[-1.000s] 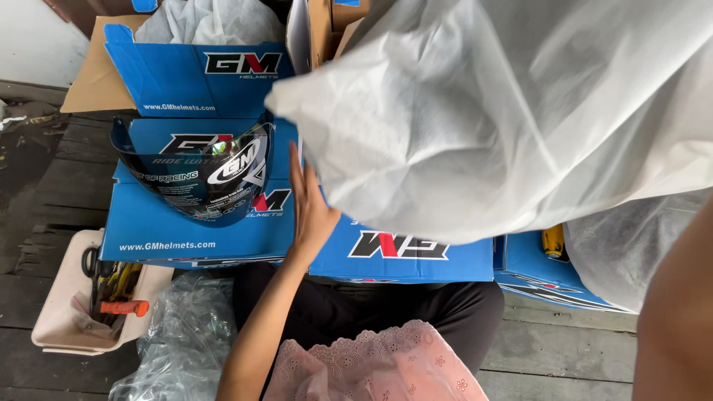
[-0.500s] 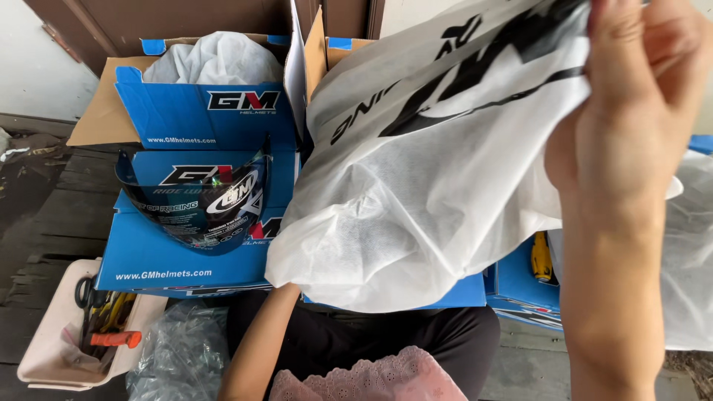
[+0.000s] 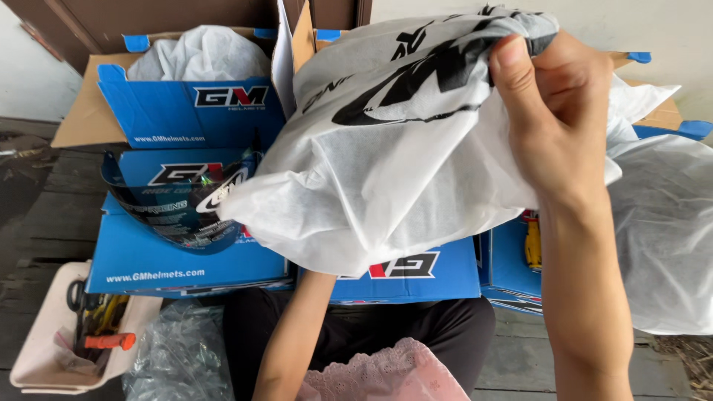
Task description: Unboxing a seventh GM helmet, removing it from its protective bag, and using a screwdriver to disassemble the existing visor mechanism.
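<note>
Two hands are at work, and I can only vouch for one: my right hand (image 3: 557, 126) is pinched closed on the upper edge of the white fabric bag (image 3: 401, 163), holding it up in front of the head camera above the blue boxes; my left forearm (image 3: 297, 341) runs up under the bag and the hand itself is hidden inside or behind it, so I cannot tell whether it is open or closed. Judging progress, I'd say the bag is lifted and bulging as though something is in it, but it is neither set down nor tucked into a box, so the handling looks only partway through. By my count: at least three blue cardboard boxes, one open at the far left edge of the wooden floor (image 3: 44, 223) with a white wrapped bundle (image 3: 200, 56) in it, one closed box (image 3: 148, 256) in front of that, and another box (image 3: 416, 271) below the bag, with more blue cardboard at the right I can't separate. One dark tinted visor (image 3: 174, 212) lies on the closed box. One beige tray (image 3: 44, 349) of tools sits at the near left corner, one crumpled clear plastic wrap (image 3: 178, 356) beside it. A second white fabric piece (image 3: 661, 238) hangs at the right edge.
</note>
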